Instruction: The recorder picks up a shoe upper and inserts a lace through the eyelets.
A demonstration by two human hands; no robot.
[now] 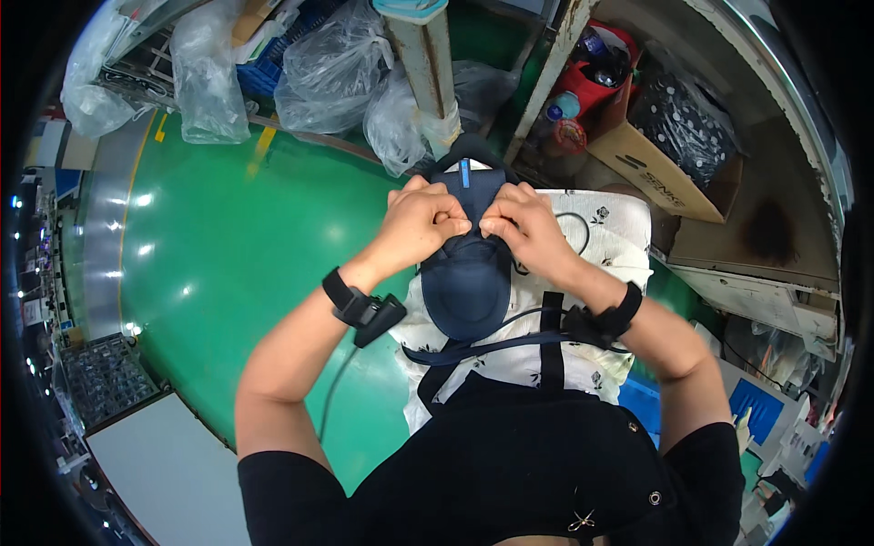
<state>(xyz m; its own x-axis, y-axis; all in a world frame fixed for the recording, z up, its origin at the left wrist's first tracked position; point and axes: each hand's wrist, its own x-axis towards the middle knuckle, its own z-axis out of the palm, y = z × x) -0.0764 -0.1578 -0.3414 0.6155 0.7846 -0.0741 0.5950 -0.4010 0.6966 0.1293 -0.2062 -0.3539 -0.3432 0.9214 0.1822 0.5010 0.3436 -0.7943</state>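
A dark navy shoe [467, 289] points its rounded toe toward me above my lap. Its tongue carries a small blue tab [465, 173], and something white shows inside the opening. My left hand [425, 218] is closed in a pinch at the left of the shoe's throat. Opposite it, my right hand [525, 226] pinches at the right side, its thumb and finger close to the left fingertips. Whatever lies between the fingertips is too small and dark to make out. Each wrist wears a black strapped device [366, 314].
White flower-patterned cloth [601, 232] covers my lap, with black straps and a dark cable across it. A rusty metal post [426, 68] rises beyond the shoe. Clear plastic bags [332, 68] lie at the far left. An open cardboard box [660, 168] stands on a shelf at right.
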